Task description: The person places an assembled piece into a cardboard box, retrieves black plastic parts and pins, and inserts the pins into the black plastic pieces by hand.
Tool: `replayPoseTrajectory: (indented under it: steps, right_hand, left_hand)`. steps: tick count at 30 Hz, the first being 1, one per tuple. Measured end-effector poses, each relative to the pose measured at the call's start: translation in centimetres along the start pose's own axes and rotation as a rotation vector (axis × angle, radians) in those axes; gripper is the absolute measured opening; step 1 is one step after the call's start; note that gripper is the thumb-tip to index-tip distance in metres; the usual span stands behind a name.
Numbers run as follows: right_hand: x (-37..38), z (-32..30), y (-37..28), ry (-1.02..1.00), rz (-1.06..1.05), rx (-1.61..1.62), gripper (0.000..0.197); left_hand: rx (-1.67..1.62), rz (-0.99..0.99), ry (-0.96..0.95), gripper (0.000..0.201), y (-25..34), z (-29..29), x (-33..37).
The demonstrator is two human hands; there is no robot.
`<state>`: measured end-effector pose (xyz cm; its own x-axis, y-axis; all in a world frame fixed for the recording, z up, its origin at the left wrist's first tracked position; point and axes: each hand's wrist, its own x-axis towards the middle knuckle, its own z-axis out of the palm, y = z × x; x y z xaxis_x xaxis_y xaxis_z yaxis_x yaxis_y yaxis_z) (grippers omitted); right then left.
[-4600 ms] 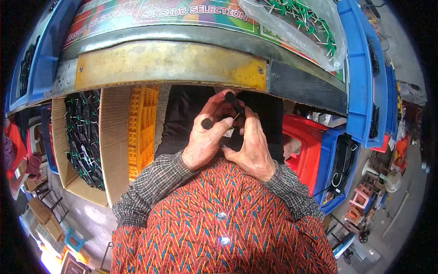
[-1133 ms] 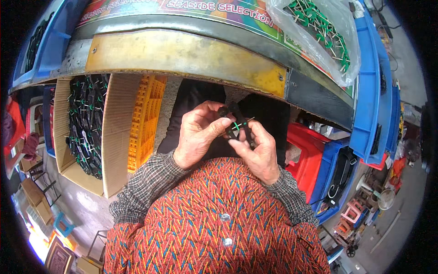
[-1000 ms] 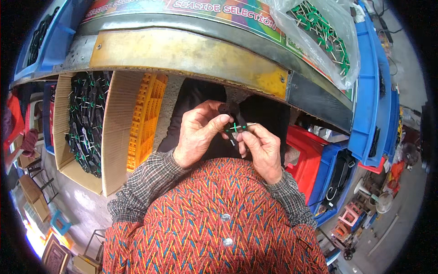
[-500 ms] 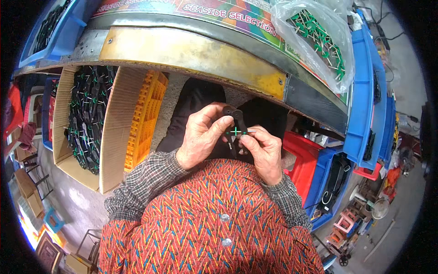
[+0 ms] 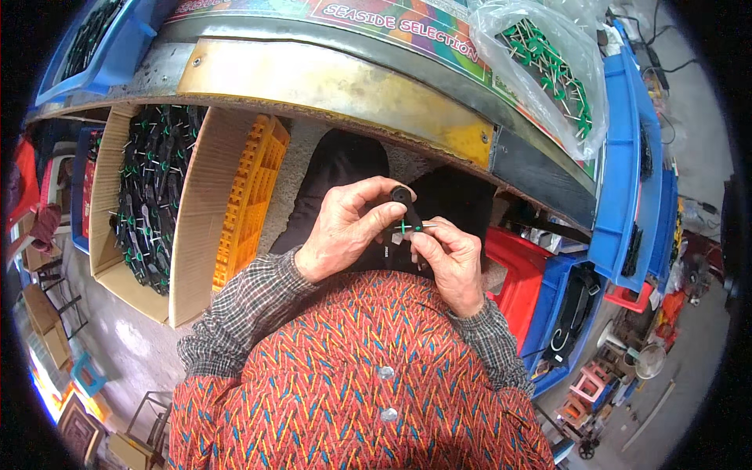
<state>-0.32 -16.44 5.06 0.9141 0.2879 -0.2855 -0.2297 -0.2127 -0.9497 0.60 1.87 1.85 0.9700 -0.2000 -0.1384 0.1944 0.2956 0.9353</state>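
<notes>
Head view on my feed: I have the left hand (image 5: pixel 345 227) grasping the small black piece (image 5: pixel 402 200) by its round end, thumb pressed against it and fingers curled behind. The right hand (image 5: pixel 453 262) is pinching near the outer end of a thin metal pin (image 5: pixel 428 226), which lies across the piece's lower part with a bit of green plastic (image 5: pixel 403 227) on it, between the two thumbs. All of this is held above the dark trousers (image 5: pixel 333 168), close to the near edge of the surface (image 5: pixel 337 86). What worries me most is the pin: it looks slim and smooth, and only fingertips hold it, so a slackened pinch or a sideways push could let it slide out and drop toward the lap or the floor. If the left hand let the piece roll, I judge the pin could skew and bind. Pressing hard on the pin's end might also bend it or pop the green part off. The right fingers hide part of the contact from me, so I cannot tell how far the pin is seated, and misjudging that could mean forcing it.
</notes>
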Motion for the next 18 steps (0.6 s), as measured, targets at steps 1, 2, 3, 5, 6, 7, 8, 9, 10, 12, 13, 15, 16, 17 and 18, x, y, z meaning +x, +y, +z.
replayPoseTrajectory:
  steps: [1, 2, 3, 5, 6, 7, 8, 9, 10, 12, 13, 15, 16, 17, 18]
  right_hand:
    - [0.02, 0.01, -0.04, -0.001, 0.002, 0.000, 0.013]
    - [0.08, 0.00, -0.12, -0.005, -0.005, 0.000, 0.013]
    - [0.17, -0.01, -0.14, -0.009, -0.011, 0.000, 0.013]
    - [0.16, 0.08, -0.13, -0.006, -0.014, -0.015, 0.013]
    - [0.20, 0.11, -0.11, -0.002, -0.023, -0.030, 0.013]
    - [0.16, 0.15, -0.11, 0.002, -0.008, -0.008, 0.014]
    - [0.11, 0.19, -0.14, 0.002, 0.001, -0.007, 0.014]
    - [0.04, 0.24, -0.18, -0.001, 0.022, 0.016, 0.014]
    - [0.13, 0.26, -0.19, -0.006, 0.038, 0.039, 0.014]
    - [0.16, 0.40, -0.13, -0.001, 0.070, 0.064, 0.014]
    - [0.18, 0.41, -0.12, -0.005, 0.085, 0.085, 0.013]
    - [0.24, 0.45, -0.15, -0.010, 0.103, 0.105, 0.013]
    - [0.23, 0.46, -0.17, -0.015, 0.104, 0.100, 0.013]
    - [0.24, 0.47, -0.16, -0.020, 0.105, 0.094, 0.014]
    - [0.26, 0.43, -0.11, -0.022, 0.108, 0.093, 0.014]
  left_hand:
    - [-0.001, -0.002, 0.001, 0.018, 0.26, -0.17, 0.03]
    - [0.055, -0.053, -0.036, 0.020, 0.68, -0.48, 0.11]
    - [0.110, -0.105, -0.074, 0.022, 0.95, -0.71, 0.26]
    - [0.082, -0.121, -0.068, 0.023, 1.07, -0.64, 0.41]
    - [0.057, -0.132, -0.063, 0.023, 1.07, -0.64, 0.49]
    - [0.038, -0.140, -0.062, 0.024, 1.02, -0.68, 0.46]
    - [0.029, -0.127, -0.052, 0.024, 0.98, -0.60, 0.51]
    - [0.016, -0.127, -0.051, 0.024, 0.81, -0.61, 0.39]
    - [0.005, -0.123, -0.049, 0.024, 0.67, -0.71, 0.45]
    - [-0.026, -0.136, -0.047, 0.023, 0.65, -0.78, 0.54]
    - [-0.056, -0.145, -0.046, 0.023, 0.62, -0.81, 0.55]
    - [-0.088, -0.162, -0.046, 0.023, 0.30, -0.95, 0.61]
    - [-0.118, -0.178, -0.046, 0.023, 0.16, -0.99, 0.60]
    - [-0.120, -0.180, -0.044, 0.023, 0.21, -1.03, 0.59]
    - [-0.120, -0.187, -0.044, 0.023, 0.38, -1.08, 0.58]
